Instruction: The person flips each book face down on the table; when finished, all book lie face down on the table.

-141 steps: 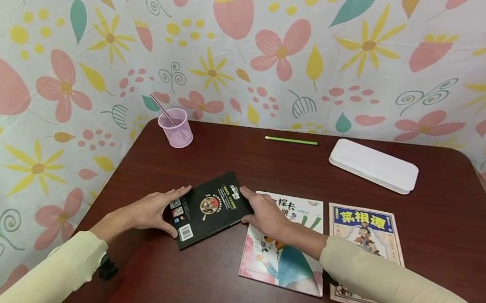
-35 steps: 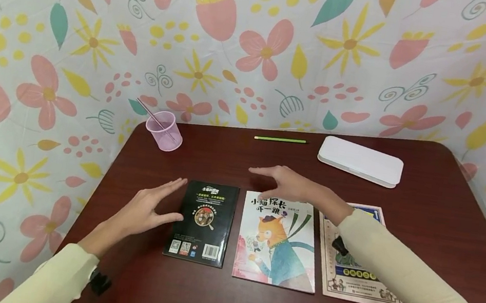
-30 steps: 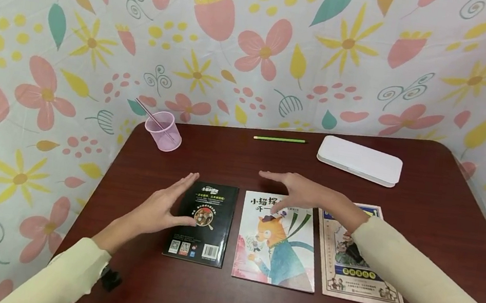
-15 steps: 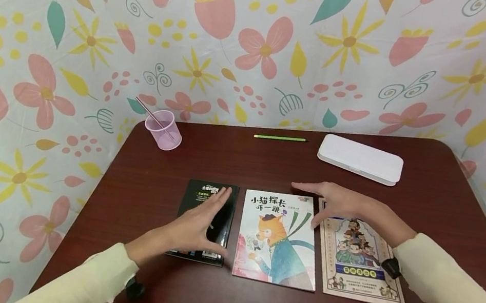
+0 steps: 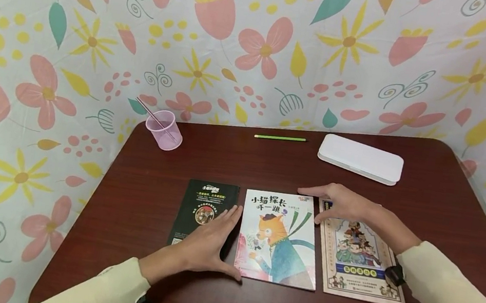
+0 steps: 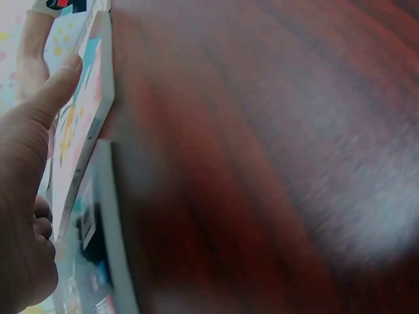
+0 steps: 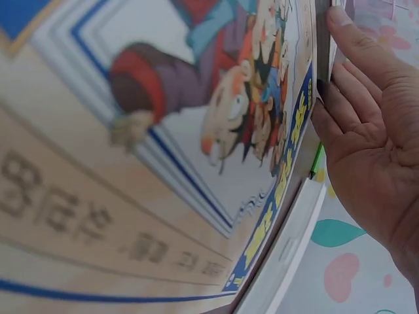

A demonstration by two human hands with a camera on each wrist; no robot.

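Note:
Three books lie side by side in the head view. The middle one is a picture book [image 5: 278,249] with an orange cat on a white cover. My left hand [image 5: 207,242] reaches over the black book [image 5: 206,198], hiding its lower right part; its fingertips and thumb are spread along the picture book's left edge. At the upper right corner of that book, my right hand [image 5: 347,202] has thumb and fingers spread, fingertips right at the edge. It covers the top of the beige comic book [image 5: 353,281], whose cover fills much of the right wrist view.
On the dark wooden table [image 5: 222,164], a pink cup [image 5: 168,136] with a thin stick in it stands at the back left. A green pencil [image 5: 279,138] and a white case [image 5: 360,160] lie along the back edge, before a flowered cloth [image 5: 257,50].
Both hands earlier held the black book at a slant; it now lies flat, straight beside the picture book. The left hand has moved right off it, the right hand to the picture book's right corner.

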